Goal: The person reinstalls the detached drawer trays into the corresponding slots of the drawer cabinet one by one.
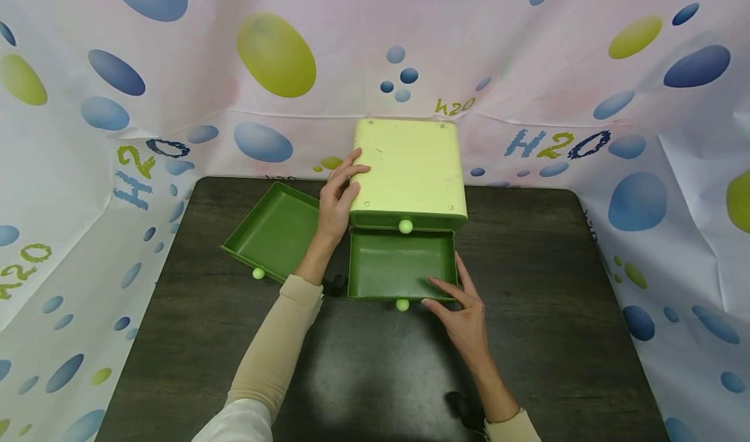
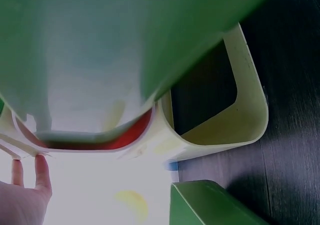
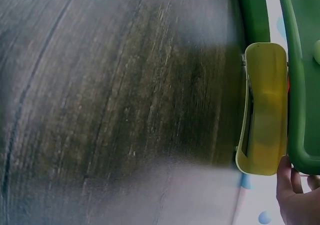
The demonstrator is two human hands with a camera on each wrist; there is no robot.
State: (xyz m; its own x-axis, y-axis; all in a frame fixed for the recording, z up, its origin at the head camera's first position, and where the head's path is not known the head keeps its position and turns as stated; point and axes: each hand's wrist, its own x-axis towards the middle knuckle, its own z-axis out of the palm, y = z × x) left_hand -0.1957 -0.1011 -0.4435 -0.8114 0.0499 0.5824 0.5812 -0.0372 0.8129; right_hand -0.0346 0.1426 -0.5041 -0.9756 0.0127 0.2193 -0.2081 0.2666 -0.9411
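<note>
A pale yellow drawer unit [image 1: 410,165] stands at the back of the table, with a closed green upper drawer [image 1: 375,221]. Below it, a green drawer [image 1: 387,266] with a round light-green knob [image 1: 402,305] is pulled out and looks bare inside. My left hand [image 1: 336,204] rests on the unit's left side, fingers extended onto its top edge. At the pulled-out drawer's front right corner, my right hand [image 1: 469,318] grips the wall between thumb and fingers. In the left wrist view, a vacant bottom compartment [image 2: 240,120] shows beneath the drawer.
Another green drawer [image 1: 275,227], removed from the unit, lies on the dark wooden table [image 1: 539,312] left of my left hand. A white curtain [image 1: 351,51] with blue and green dots surrounds the table's back and sides.
</note>
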